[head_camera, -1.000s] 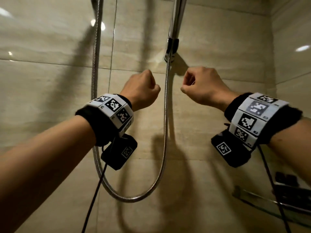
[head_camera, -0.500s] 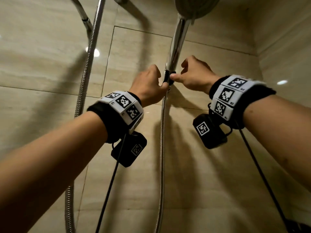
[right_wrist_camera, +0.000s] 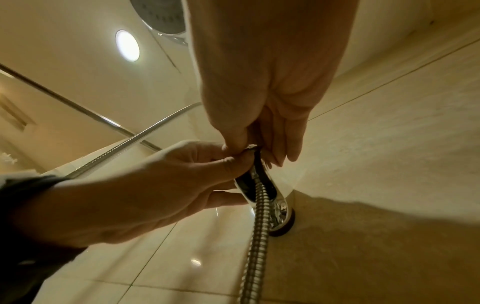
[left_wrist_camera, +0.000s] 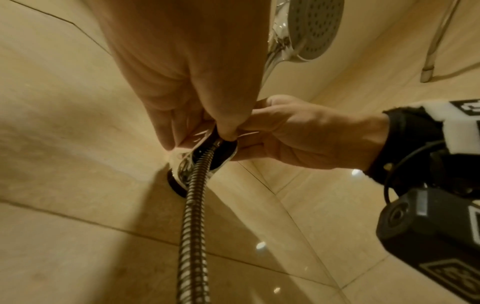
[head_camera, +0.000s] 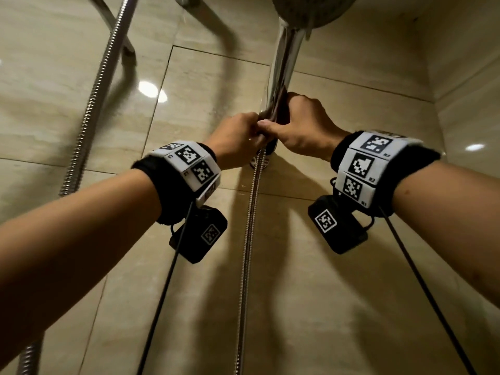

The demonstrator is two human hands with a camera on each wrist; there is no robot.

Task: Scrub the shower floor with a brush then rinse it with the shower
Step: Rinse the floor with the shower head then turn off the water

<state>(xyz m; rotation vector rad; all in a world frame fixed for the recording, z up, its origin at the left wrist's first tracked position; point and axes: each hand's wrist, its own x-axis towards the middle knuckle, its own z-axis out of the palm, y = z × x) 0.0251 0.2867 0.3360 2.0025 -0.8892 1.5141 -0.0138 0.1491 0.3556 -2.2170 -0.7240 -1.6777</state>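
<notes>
A chrome hand shower hangs on the tiled wall with its round head (head_camera: 311, 9) at the top and its handle (head_camera: 284, 63) seated in a wall holder (left_wrist_camera: 202, 162). A ribbed metal hose (head_camera: 250, 226) drops straight down from the handle's base. My left hand (head_camera: 243, 133) pinches the handle's lower end from the left, thumb and fingertips curled on it just above the hose (left_wrist_camera: 192, 226). From the right, my right hand (head_camera: 295, 123) wraps its fingers round the same lower end, thumb touching my left fingers. The right wrist view shows both hands meeting above the holder (right_wrist_camera: 272, 197).
A second ribbed hose (head_camera: 89, 117) and a chrome pipe (head_camera: 119, 36) run down the wall on the left. Beige glossy tiles (head_camera: 81, 266) fill the view and the wall corner (head_camera: 435, 98) lies to the right. A round ceiling light (right_wrist_camera: 127, 45) glows overhead.
Both hands rose from loose fists held apart in front of the hose and closed round the handle's lower end. The head view tilted upward, bringing the shower head into sight.
</notes>
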